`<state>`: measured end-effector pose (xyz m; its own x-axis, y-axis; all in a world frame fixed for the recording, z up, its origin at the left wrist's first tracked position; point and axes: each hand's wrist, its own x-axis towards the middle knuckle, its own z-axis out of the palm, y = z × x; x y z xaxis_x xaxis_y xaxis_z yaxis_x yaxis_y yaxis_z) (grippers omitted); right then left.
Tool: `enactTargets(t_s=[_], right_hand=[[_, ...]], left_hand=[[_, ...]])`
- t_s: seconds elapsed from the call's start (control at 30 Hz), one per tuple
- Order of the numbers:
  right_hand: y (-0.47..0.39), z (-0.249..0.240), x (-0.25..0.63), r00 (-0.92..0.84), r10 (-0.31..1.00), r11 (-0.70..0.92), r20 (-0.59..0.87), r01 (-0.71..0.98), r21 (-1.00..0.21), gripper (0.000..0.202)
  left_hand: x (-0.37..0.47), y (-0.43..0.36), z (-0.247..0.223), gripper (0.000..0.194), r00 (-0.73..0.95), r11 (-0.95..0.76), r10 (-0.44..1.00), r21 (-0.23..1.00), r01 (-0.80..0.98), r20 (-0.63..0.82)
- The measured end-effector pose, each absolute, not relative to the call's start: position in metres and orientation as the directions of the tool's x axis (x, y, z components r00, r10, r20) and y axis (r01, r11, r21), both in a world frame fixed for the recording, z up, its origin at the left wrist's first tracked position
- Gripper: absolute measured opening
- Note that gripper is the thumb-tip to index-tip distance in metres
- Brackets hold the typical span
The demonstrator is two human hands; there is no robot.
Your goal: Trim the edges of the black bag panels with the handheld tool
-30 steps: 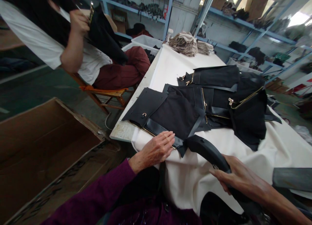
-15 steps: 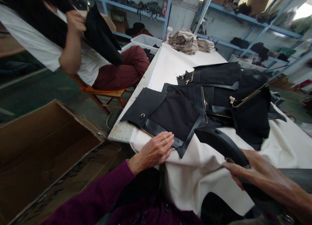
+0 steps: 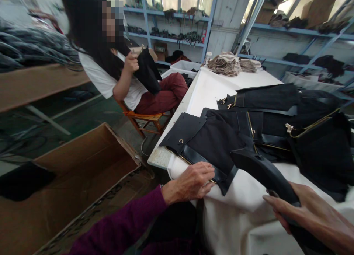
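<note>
My left hand [image 3: 193,179] rests at the near edge of a black bag piece [image 3: 221,139], which has a gold zipper and a small metal ring. Its fingers bend over the zipped edge, with the thumb lower down. In my right hand [image 3: 315,207] is a black curved hand tool [image 3: 262,170], its blunt front end pointing at the bag piece; I cannot make out its exact kind. Behind lie more black bag pieces [image 3: 276,98] with gold zippers, partly stacked. White cloth [image 3: 238,203] covers the table beneath and hangs over the near edge.
An open cardboard box [image 3: 83,155] stands on the floor to the left, with a black piece [image 3: 26,181] at its side. A seated person [image 3: 138,89] handles a black piece beyond the table corner. A stack of beige cloth [image 3: 225,63] lies at the back, before blue shelves [image 3: 177,37].
My view has turned left, so the table sits farther right and more of the seated person shows. My left fingers, flatter before, now curl at the zipped edge. The right hand keeps its tool.
</note>
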<state>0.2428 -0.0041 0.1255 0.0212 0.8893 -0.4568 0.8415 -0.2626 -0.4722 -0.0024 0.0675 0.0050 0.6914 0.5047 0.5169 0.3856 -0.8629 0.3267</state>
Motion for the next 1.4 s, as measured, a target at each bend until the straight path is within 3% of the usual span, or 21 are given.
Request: enactTargets(t_s=[0.07, 0.17, 0.23, 0.33, 0.43, 0.53, 0.73, 0.83, 1.13, 1.27, 1.4], right_hand=[[-0.006, 0.129, 0.237, 0.051, 0.876, -0.294, -0.479, 0.845, -0.447, 0.042], [-0.008, 0.129, 0.22, 0.037, 0.854, -0.31, -0.519, 0.837, -0.45, 0.038], [-0.007, 0.128, 0.208, -0.018, 0.86, -0.274, -0.51, 0.827, -0.491, 0.034], [-0.002, 0.125, 0.193, -0.11, 0.88, -0.19, -0.463, 0.811, -0.554, 0.03], [0.003, 0.121, 0.183, -0.165, 0.867, -0.152, -0.471, 0.812, -0.564, 0.028], [0.008, 0.114, 0.175, -0.207, 0.846, -0.132, -0.492, 0.812, -0.568, 0.02], [0.016, 0.107, 0.158, -0.316, 0.827, -0.09, -0.464, 0.741, -0.665, 0.011], [0.022, 0.105, 0.149, -0.325, 0.83, -0.093, -0.454, 0.722, -0.686, 0.01], [0.048, 0.11, 0.144, -0.324, 0.858, -0.066, -0.399, 0.7, -0.711, 0.02], [0.041, 0.125, 0.16, -0.247, 0.896, -0.039, -0.368, 0.784, -0.62, 0.028], [0.03, 0.128, 0.161, -0.231, 0.875, -0.045, -0.426, 0.837, -0.546, 0.025]], left_hand=[[-0.014, 0.083, 0.023, 0.024, 0.571, -0.754, 0.656, 0.392, 0.527, 0.494], [-0.032, 0.119, 0.039, 0.041, 0.325, -0.462, 0.87, 0.383, 0.8, 0.372], [-0.041, 0.143, 0.04, 0.035, 0.298, -0.372, 0.925, 0.403, 0.837, 0.234], [-0.051, 0.168, 0.039, 0.012, 0.376, -0.38, 0.92, 0.502, 0.777, 0.114], [-0.06, 0.179, 0.041, 0.025, 0.456, -0.39, 0.888, 0.612, 0.688, 0.053], [-0.07, 0.18, 0.04, 0.025, 0.527, -0.337, 0.85, 0.753, 0.566, -0.015], [-0.077, 0.175, 0.018, 0.025, 0.558, -0.062, 0.828, 0.978, 0.197, -0.06], [-0.077, 0.174, 0.009, 0.028, 0.567, 0.067, 0.819, 0.997, 0.05, -0.083], [-0.078, 0.17, 0.003, 0.029, 0.603, 0.196, 0.785, 0.98, -0.021, -0.144], [-0.079, 0.172, 0.0, 0.029, 0.625, 0.208, 0.769, 0.977, -0.051, -0.131], [-0.08, 0.172, 0.001, 0.026, 0.639, 0.197, 0.763, 0.977, -0.084, -0.099]])
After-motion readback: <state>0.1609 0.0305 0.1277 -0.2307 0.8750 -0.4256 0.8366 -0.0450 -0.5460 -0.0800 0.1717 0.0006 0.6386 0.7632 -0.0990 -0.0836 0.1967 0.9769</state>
